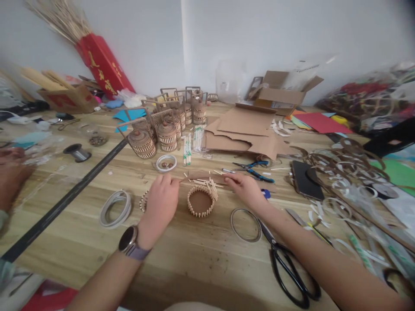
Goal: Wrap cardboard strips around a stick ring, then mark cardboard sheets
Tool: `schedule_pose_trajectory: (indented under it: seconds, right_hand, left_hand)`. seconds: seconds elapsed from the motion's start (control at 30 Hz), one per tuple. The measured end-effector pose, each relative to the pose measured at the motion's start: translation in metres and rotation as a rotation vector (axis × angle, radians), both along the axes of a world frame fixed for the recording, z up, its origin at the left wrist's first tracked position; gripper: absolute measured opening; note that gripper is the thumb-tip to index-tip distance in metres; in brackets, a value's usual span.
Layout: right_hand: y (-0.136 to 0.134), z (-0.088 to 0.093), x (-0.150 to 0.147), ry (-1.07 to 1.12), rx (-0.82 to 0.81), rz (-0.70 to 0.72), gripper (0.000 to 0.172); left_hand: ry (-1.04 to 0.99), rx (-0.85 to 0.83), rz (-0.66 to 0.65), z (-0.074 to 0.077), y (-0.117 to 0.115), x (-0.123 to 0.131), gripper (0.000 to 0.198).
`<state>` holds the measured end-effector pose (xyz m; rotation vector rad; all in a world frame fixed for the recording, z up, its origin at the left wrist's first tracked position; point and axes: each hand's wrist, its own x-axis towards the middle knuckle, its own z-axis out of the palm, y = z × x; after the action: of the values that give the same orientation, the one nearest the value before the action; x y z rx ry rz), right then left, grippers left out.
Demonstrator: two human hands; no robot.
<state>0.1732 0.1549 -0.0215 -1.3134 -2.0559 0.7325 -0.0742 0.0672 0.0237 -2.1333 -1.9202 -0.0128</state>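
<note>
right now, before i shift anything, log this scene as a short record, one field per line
left hand: holding a brown strip; watch on the wrist
right hand: holding the same strip further along
between the forearms: round container edged with short pale sticks
beside container: loose pale sticks
tools: blue-handled pliers beyond the right hand, black scissors near that forearm
back: handled baskets
far left: another person's hand
surface: wooden table

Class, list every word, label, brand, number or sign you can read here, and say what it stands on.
None reads clearly enough to quote.
Red box: gold characters, too blurred.
White wrappers: green print, too small.
Left carton: red marking, too blurred.
Clear plastic: dark print, too small.
</note>
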Motion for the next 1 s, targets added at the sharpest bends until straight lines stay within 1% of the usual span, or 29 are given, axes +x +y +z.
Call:
schedule_pose_trajectory:
  seconds: [0.07,0.13,0.23,0.3,0.37,0.47,0.53,0.6,0.73,0.8,0.9,1.0]
  right_hand:
    - [-0.004,-0.011,-0.001,-0.059,0.094,0.016,0.03]
    - [-0.014,-0.018,0.002,-0.117,0.169,0.035,0.029]
    - [-0.034,-0.023,0.007,-0.188,0.246,0.058,0.029]
    - [-0.047,-0.023,0.008,-0.217,0.283,0.074,0.028]
    - [-0.057,-0.022,0.005,-0.231,0.311,0.093,0.024]
    - [-0.069,-0.021,-0.004,-0.231,0.338,0.147,0.013]
    - [-0.074,-0.021,-0.011,-0.224,0.347,0.191,0.013]
    - [-0.077,-0.021,-0.015,-0.213,0.35,0.224,0.014]
    - [-0.079,-0.022,-0.016,-0.175,0.352,0.259,0.009]
    - [-0.079,-0.023,-0.016,-0.156,0.355,0.28,0.008]
    - [-0.077,-0.024,-0.015,-0.14,0.362,0.293,0.013]
    - [-0.075,-0.026,-0.016,-0.141,0.364,0.28,0.018]
  left_hand:
    - [0.008,-0.062,-0.028,-0.008,0.0,0.003,0.028]
    - [-0.033,-0.084,-0.044,-0.019,-0.006,0.006,0.031]
    - [-0.162,-0.059,-0.098,-0.034,-0.018,0.009,0.048]
    - [-0.264,-0.049,-0.14,-0.041,-0.025,0.012,0.051]
    - [-0.374,-0.059,-0.153,-0.044,-0.029,0.016,0.047]
    - [-0.553,-0.097,-0.137,-0.046,-0.032,0.022,0.039]
    - [-0.648,-0.137,-0.131,-0.045,-0.031,0.026,0.035]
    - [-0.702,-0.179,-0.127,-0.045,-0.031,0.029,0.033]
    - [-0.715,-0.23,-0.108,-0.044,-0.03,0.03,0.034]
    - [-0.689,-0.251,-0.103,-0.044,-0.03,0.031,0.029]
    - [-0.635,-0.255,-0.108,-0.047,-0.029,0.032,0.022]
    - [-0.564,-0.216,-0.138,-0.051,-0.03,0.032,0.015]
